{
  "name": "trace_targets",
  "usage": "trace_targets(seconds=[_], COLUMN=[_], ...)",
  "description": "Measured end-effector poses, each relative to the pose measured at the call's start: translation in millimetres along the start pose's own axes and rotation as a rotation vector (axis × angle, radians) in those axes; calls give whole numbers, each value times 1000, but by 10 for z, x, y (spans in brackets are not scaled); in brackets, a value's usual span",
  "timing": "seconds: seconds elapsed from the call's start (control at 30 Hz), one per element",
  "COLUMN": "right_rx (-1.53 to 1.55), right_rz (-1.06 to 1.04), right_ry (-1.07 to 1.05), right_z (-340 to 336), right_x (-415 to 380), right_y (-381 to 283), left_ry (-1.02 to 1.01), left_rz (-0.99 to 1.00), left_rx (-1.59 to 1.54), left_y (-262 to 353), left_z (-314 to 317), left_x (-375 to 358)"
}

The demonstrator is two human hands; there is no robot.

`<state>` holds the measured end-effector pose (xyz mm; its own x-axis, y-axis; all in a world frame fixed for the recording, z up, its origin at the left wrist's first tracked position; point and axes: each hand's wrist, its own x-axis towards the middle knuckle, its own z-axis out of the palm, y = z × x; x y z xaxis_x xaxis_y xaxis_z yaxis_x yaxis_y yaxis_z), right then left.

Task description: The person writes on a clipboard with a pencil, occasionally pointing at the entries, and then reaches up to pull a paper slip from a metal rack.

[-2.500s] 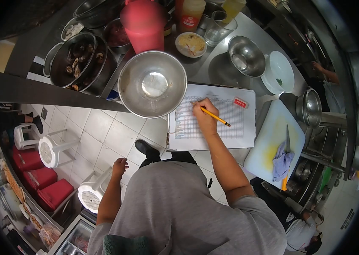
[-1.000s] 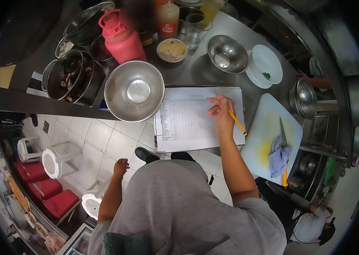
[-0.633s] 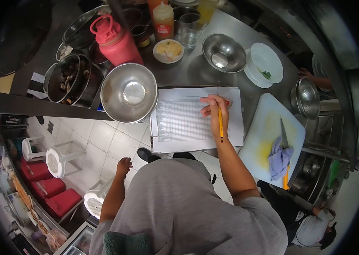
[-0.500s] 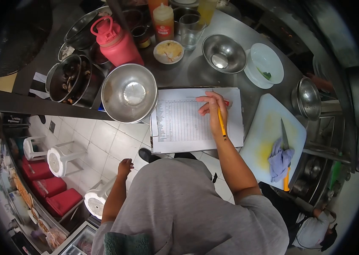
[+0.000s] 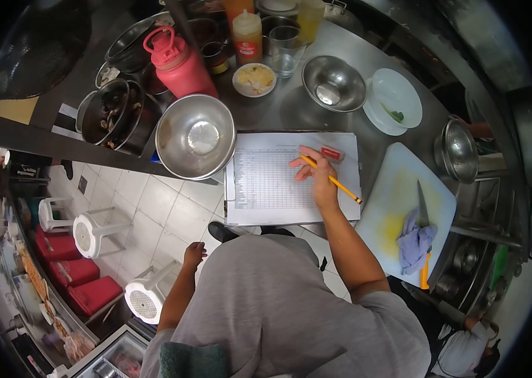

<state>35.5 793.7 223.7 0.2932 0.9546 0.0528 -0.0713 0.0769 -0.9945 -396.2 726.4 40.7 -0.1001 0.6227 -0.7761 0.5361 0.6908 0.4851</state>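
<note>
My right hand (image 5: 321, 181) holds a yellow pencil (image 5: 341, 188) above a printed grid sheet (image 5: 266, 183) that lies on a stack of paper. The pencil slants from the fingers down to the right. Just above the hand, a red and white eraser (image 5: 331, 153) rests on the paper. My left hand (image 5: 195, 254) hangs at my side over the tiled floor, its fingers loosely curled; whether it holds anything is hidden.
A steel bowl (image 5: 195, 137) overlaps the paper's left edge. To the right, a cutting board (image 5: 392, 214) bears a knife (image 5: 423, 201) and purple cloth (image 5: 414, 242). Behind stand a pink bottle (image 5: 184, 72), another steel bowl (image 5: 334, 83) and white bowls (image 5: 398, 94). A person (image 5: 464, 346) is at lower right.
The pencil has tilted from near upright to a flatter slant as my right hand turned. The eraser, partly covered before, now shows fully. My left hand has shifted slightly.
</note>
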Motion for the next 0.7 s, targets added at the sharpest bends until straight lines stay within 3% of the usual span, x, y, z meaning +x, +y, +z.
trace_targets(seconds=[0.23, 0.7], right_rx=[-73, -96], right_rz=[139, 110], right_ry=[11, 74], right_z=[18, 13], right_x=[-70, -134], right_y=[-62, -141], left_ry=[8, 183], left_rz=[-45, 130], left_rx=[-138, 96], left_y=[-18, -448], left_z=[152, 202], left_x=[49, 192])
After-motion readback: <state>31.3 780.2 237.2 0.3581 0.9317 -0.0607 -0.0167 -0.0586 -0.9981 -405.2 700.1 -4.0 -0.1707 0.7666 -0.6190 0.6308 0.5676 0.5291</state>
